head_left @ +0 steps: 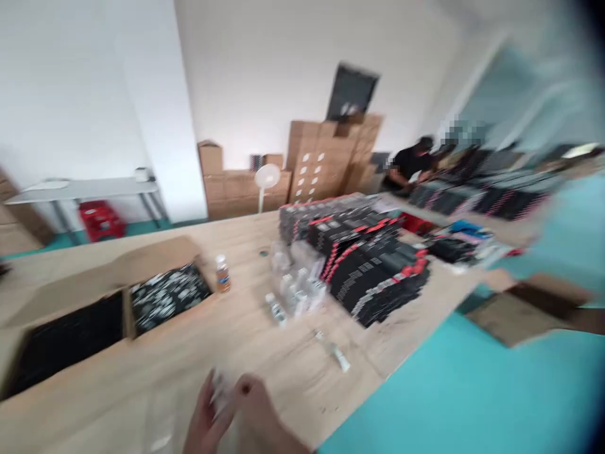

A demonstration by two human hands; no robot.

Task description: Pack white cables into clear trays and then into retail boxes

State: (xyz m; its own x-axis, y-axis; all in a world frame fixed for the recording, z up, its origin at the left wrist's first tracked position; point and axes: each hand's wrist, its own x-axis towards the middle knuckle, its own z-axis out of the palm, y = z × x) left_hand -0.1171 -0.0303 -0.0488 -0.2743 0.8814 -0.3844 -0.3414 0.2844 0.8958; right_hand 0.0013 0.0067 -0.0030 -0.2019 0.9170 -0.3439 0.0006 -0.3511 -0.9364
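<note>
At the bottom of the blurred view, my left hand [205,419] and my right hand [258,410] are close together above the wooden table [302,372]. A small translucent item [220,391], possibly a bottle, sits between them, in my left hand's fingers and against my right hand. Ahead lie a small bottle [333,350], another small bottle [275,309], and a huddle of clear bottles [297,284]. Beyond them are stacks of black packets with red edges [363,258]. An orange-labelled bottle [222,274] stands beside an open cardboard box of black-and-white packets [167,296].
A second box with black contents [66,343] sits at the table's left. A person in a black shirt [409,165] works at a far table. Stacked cartons [326,157], a white fan [267,180], a red crate [101,221] and a floor carton [520,312] surround it.
</note>
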